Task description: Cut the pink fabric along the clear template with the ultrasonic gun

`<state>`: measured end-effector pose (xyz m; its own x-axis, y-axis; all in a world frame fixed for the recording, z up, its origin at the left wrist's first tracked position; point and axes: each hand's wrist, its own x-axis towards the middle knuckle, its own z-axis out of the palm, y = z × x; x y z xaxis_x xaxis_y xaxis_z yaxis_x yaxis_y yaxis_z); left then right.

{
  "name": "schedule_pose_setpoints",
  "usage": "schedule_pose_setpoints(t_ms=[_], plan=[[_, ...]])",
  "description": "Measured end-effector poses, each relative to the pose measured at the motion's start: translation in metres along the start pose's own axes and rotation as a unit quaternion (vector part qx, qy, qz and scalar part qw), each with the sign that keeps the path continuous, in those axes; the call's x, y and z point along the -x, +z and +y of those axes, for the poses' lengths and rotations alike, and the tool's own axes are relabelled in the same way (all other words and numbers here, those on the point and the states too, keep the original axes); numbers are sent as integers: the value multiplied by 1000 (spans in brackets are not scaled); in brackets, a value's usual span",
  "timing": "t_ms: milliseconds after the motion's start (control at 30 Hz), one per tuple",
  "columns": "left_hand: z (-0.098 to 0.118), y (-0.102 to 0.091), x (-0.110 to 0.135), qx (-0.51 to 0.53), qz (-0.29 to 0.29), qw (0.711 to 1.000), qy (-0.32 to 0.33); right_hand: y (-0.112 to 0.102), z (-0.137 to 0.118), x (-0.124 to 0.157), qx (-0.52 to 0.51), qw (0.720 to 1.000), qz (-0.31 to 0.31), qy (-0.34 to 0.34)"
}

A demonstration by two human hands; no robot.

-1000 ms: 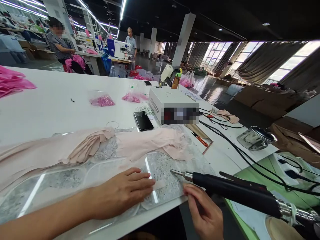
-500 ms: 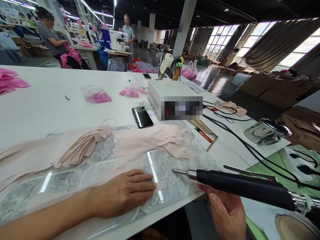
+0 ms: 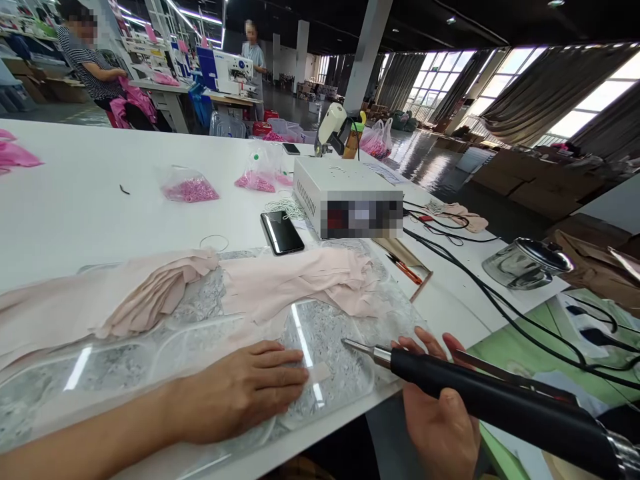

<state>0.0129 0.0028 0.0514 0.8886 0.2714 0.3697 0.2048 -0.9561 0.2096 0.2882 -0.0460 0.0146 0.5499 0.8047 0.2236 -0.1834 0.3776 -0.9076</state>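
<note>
My left hand [image 3: 240, 390] lies flat, fingers together, on a clear plastic template [image 3: 150, 360] over grey lace, fingertips at a small pale strip [image 3: 317, 372]. My right hand [image 3: 440, 413] reaches under a black handheld tool [image 3: 480, 393], thumb and fingers curling around its barrel. The tool's metal tip [image 3: 357, 347] hovers just right of the strip. Pale pink fabric [image 3: 280, 280] lies bunched across the far side of the template.
A white control box [image 3: 340, 193] stands behind the fabric, a black phone [image 3: 281, 233] to its left. Black cables [image 3: 475, 287] run right past a metal lid [image 3: 527, 263]. Bags of pink pieces [image 3: 187, 190] lie further back. Two people work at distant sewing tables.
My right hand has come up from below the table edge and closed around the tool's barrel. The tool stays near the strip; my left hand has not moved.
</note>
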Motion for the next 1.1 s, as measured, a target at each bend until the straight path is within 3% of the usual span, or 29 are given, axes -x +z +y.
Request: schedule_pose_setpoints(t_ms=[133,300,700,933,1100], plan=[[1,0,-1,2,8,1000,-2,16,4,-2,-91,995,33,17],[2,1,0,17,18,1000,-9,25,1,-10,-123,990,67,12],[2,0,0,15,10,1000,-13,28,-16,-14,-137,990,-26,-36],[-1,3,8,-7,-51,999,-10,30,-21,-7,-149,983,-98,-37],[-2,3,8,8,-33,999,-17,35,-23,-6,-150,982,-107,-37]])
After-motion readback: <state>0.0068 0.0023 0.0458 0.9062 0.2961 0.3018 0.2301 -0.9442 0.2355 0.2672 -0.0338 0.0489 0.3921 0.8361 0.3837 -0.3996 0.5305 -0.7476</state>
